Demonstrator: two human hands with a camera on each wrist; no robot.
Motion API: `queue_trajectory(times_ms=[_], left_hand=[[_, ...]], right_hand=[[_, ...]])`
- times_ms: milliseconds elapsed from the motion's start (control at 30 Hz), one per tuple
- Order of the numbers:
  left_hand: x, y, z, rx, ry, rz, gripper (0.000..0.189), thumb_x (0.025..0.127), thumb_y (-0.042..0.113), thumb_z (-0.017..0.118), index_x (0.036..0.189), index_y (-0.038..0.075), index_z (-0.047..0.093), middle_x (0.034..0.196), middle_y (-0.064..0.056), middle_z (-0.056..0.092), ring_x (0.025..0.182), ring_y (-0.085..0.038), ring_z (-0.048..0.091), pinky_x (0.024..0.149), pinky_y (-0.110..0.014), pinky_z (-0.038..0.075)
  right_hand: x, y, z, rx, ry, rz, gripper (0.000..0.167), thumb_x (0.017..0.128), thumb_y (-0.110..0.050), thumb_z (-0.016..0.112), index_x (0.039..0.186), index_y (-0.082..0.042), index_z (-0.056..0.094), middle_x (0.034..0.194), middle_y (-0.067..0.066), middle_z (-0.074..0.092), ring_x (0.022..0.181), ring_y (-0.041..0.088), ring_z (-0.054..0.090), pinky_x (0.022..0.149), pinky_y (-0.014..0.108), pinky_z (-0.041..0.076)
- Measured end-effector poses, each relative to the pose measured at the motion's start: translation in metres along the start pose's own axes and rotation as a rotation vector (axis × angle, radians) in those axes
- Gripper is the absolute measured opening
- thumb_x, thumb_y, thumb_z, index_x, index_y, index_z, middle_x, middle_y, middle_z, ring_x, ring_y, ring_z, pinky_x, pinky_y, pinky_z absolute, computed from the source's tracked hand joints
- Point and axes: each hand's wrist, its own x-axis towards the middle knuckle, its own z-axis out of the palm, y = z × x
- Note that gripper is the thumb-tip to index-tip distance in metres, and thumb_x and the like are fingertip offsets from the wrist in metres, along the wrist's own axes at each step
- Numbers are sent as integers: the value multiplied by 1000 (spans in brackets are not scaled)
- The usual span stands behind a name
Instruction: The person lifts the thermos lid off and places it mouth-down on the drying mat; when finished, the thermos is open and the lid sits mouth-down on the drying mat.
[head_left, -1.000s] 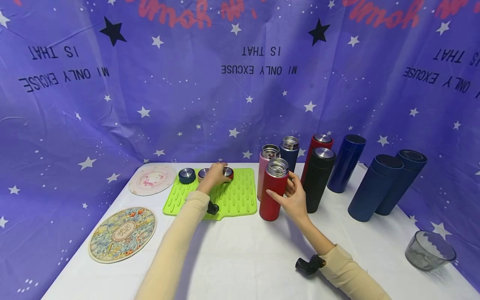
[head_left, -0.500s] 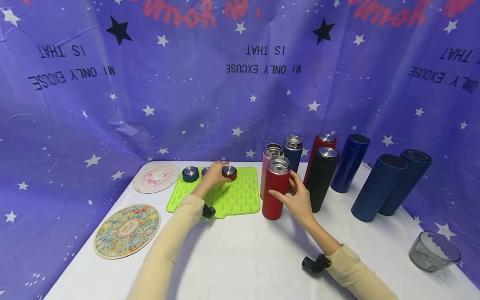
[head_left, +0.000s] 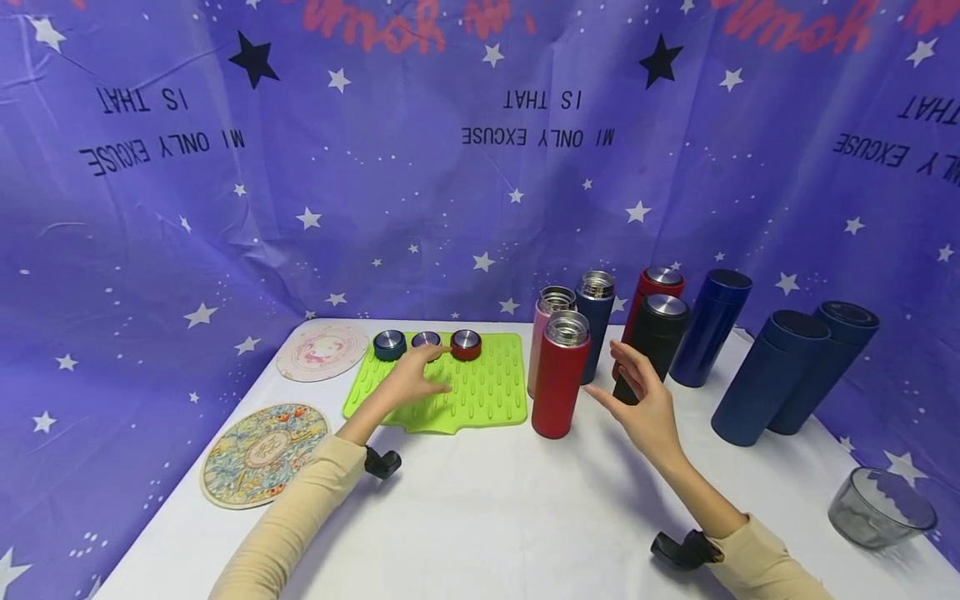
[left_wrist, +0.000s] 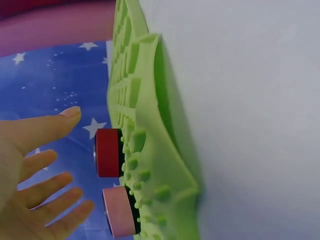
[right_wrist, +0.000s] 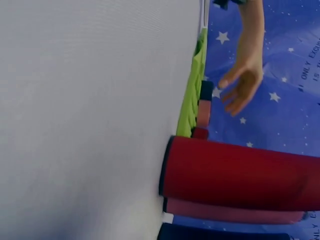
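Note:
On the green mat (head_left: 480, 392) sit a dark blue lid (head_left: 389, 345), a pink lid (left_wrist: 120, 212) and a red lid (head_left: 466, 345). My left hand (head_left: 408, 379) hovers above the mat with fingers spread, holding nothing. In the left wrist view its fingers are apart from the red and pink lids. An uncapped red thermos bottle (head_left: 560, 379) stands upright just right of the mat. To its right, my right hand (head_left: 647, 408) is held with thumb and fingers parted and nothing between them. Behind the red bottle stand an uncapped pink bottle (head_left: 542, 333) and an uncapped navy bottle (head_left: 596, 325).
A black capped bottle (head_left: 660, 337), a capped red one (head_left: 663, 282) and several blue capped ones, including a navy one (head_left: 772, 375), stand at the right. A glass bowl (head_left: 881, 512) sits near the right edge. Two round mats, one patterned (head_left: 262, 454), one pink-and-white (head_left: 322, 350), lie left.
My right hand has let go of the red bottle and moved right. The left hand has drawn back from the lids toward the near left, uncovering the pink lid. The head view has shifted slightly.

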Motion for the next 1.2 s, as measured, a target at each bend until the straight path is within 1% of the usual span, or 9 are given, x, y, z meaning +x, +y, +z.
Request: queue_trajectory(times_ms=[133, 267, 400, 533, 733, 867, 1000, 1133, 1200], left_hand=[[-23, 1, -5, -12, 2, 24, 69, 72, 13, 85, 132, -3, 54, 134, -22, 53, 121, -40, 51, 101, -52, 42], [-43, 1, -11, 5, -18, -2, 71, 71, 17, 86, 131, -2, 55, 131, -20, 56, 121, -41, 50, 103, -53, 39], [-58, -2, -14, 37, -43, -24, 72, 69, 19, 87, 130, -2, 56, 129, -20, 57, 121, -41, 50, 105, -53, 37], [-68, -7, -15, 60, -70, -31, 73, 66, 18, 89, 128, -5, 57, 126, -21, 59, 118, -41, 53, 103, -52, 39], [-76, -10, -14, 56, -118, -82, 72, 65, 17, 89, 127, -6, 57, 125, -22, 59, 117, -42, 53, 102, -53, 40], [-78, -9, -14, 46, -123, -115, 71, 67, 14, 87, 128, -5, 57, 126, -22, 59, 118, -41, 52, 103, -53, 40], [-78, -9, -13, 58, -118, -114, 69, 68, 13, 86, 128, -5, 57, 125, -22, 60, 116, -40, 54, 101, -52, 42], [-78, -11, -13, 51, -113, -104, 67, 68, 11, 85, 127, -5, 58, 121, -22, 62, 108, -38, 58, 95, -51, 47], [-77, -11, -13, 47, -114, -106, 66, 69, 11, 85, 127, -5, 58, 119, -21, 63, 104, -36, 60, 93, -50, 48]], right_hand=[[-2, -6, -13, -38, 22, -46, 69, 74, 8, 79, 135, 6, 47, 136, 22, 51, 126, 35, 47, 105, 28, 38], [-2, -7, -26, -76, 63, -93, 70, 71, 12, 79, 134, 5, 49, 138, 23, 50, 129, 29, 47, 105, 24, 37], [-1, -8, -38, -104, 132, -97, 70, 70, 14, 79, 134, 4, 52, 140, 21, 49, 130, 21, 47, 106, 24, 37], [2, -6, -47, -127, 209, -72, 67, 70, 14, 78, 132, 5, 53, 140, 19, 49, 131, 21, 45, 106, 24, 37], [7, 14, -54, -130, 269, 11, 70, 74, 9, 78, 137, 1, 49, 141, 17, 48, 131, 23, 45, 106, 29, 39], [12, 49, -56, -74, 268, 116, 78, 76, 3, 79, 144, -9, 43, 142, 14, 47, 131, 24, 45, 106, 33, 39], [18, 83, -54, -10, 240, 215, 85, 77, -3, 81, 148, -18, 37, 145, 9, 44, 133, 22, 43, 107, 34, 38], [21, 82, -48, 20, 210, 287, 86, 78, -4, 80, 149, -15, 34, 145, 14, 44, 130, 23, 46, 106, 33, 39], [22, 74, -44, -6, 209, 304, 82, 78, -5, 80, 148, -10, 36, 141, 18, 48, 122, 16, 53, 102, 27, 43]])
